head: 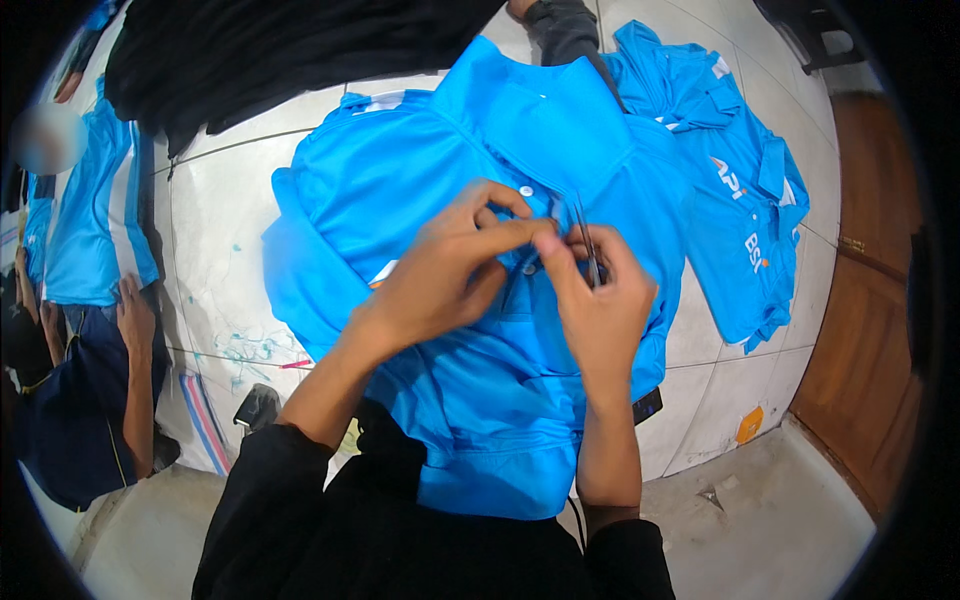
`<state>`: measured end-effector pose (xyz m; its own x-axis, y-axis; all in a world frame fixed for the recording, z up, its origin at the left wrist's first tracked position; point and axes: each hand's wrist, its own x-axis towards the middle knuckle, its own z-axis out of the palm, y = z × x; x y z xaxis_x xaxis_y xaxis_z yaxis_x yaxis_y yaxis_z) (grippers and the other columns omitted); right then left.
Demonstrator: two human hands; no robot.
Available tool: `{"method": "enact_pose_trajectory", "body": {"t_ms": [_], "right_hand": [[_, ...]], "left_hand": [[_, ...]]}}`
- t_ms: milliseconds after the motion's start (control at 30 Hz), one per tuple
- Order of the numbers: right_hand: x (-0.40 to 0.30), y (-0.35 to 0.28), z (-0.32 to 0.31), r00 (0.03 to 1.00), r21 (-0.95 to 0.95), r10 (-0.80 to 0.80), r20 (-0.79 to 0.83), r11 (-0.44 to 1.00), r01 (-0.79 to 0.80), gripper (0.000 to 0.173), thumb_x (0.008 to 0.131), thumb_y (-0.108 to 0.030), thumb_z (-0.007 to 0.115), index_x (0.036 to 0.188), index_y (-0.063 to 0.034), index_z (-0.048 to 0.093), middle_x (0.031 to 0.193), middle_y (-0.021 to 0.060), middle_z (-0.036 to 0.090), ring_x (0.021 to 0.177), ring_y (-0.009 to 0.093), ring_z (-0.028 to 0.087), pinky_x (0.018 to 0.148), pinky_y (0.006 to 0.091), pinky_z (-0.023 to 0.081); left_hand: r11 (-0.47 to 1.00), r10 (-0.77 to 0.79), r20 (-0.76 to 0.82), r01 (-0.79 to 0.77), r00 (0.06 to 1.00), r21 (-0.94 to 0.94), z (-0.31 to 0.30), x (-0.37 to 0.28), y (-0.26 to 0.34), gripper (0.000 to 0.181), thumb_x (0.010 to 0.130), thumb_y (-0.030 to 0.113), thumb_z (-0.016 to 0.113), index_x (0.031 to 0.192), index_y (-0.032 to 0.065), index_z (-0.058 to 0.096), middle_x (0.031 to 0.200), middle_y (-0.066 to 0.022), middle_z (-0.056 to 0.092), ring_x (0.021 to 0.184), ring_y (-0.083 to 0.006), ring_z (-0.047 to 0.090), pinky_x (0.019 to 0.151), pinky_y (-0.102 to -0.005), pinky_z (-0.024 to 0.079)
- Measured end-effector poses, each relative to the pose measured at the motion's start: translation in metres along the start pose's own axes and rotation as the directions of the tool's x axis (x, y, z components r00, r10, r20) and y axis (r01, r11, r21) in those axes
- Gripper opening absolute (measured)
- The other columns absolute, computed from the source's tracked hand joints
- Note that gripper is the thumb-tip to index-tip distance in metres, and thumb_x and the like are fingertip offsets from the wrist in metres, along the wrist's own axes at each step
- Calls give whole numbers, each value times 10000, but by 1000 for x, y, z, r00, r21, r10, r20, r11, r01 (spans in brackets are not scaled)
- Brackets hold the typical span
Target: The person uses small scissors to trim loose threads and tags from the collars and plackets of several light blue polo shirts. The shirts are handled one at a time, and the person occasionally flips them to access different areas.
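A bright blue polo shirt (pixel 375 180) lies spread before me, its collar (pixel 555 112) pointing away and its lower edge over my lap. My left hand (pixel 450 262) is at the button placket, thumb and forefinger closed near a white button (pixel 526 192). Facing it, my right hand (pixel 600 292) meets the left fingertips at the placket; small metal scissors or thread snips (pixel 586 244) rest within its fingers, the narrow tips pointing up. Another button (pixel 529 268) shows between the hands. Whether the fingertips pinch cloth or thread cannot be made out.
More blue polo shirts (pixel 739 202) lie on the tiled floor at the right. Black cloth (pixel 285 60) covers the upper left. Thread scraps (pixel 251 349) lie beside my left arm. Another person's hand (pixel 136 315) touches blue-and-white garments (pixel 97 225) at the far left. A wooden door (pixel 862 315) stands right.
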<state>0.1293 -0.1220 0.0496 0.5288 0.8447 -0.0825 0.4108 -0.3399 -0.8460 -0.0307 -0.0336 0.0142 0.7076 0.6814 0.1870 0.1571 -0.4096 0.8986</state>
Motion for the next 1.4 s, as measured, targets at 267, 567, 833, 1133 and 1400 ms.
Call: {"method": "enact_pose_trajectory", "body": {"t_ms": [267,567,833,1133,1400], "right_hand": [[25,7,8,998,-46,16,58,999,-13,205,939,-169,781,997,25,750,725,140,723,610,174,667,598,336,496],[28,22,18,997,203,65,36,977,-71,200,957,-139,738,1046,40,744,847,141,774,740,170,727,652,331,531],[32,24,18,991,-2,-95,97,995,96,214,942,-99,723,1124,10,702,965,205,768,837,317,776,743,385,576],[38,29,14,959,307,40,282,943,-130,142,1019,-77,667,1106,36,668,957,130,768,878,153,752,737,277,557],[46,23,6,972,222,171,161,953,-204,205,1033,-121,664,1183,17,638,912,110,765,856,138,735,740,271,525]], "left_hand": [[966,-112,-49,120,993,229,-1,36,-13,201,919,44,747,1114,-1,767,1025,-114,722,868,-181,700,754,-316,553],[858,-438,-10,415,899,-302,-2,38,-11,211,961,114,770,1114,-31,783,1005,-105,791,911,-120,730,799,-265,579],[855,-396,-59,344,916,-388,13,33,-18,280,937,135,787,1149,-44,751,977,-84,766,883,-112,714,796,-245,566],[676,-491,77,435,868,-594,6,39,-37,194,904,49,778,1055,32,658,957,-40,740,854,-74,684,730,-236,539],[883,-402,-79,363,912,-299,-11,53,-29,246,937,147,804,1123,54,672,991,-33,750,893,-110,700,811,-268,549]]}}
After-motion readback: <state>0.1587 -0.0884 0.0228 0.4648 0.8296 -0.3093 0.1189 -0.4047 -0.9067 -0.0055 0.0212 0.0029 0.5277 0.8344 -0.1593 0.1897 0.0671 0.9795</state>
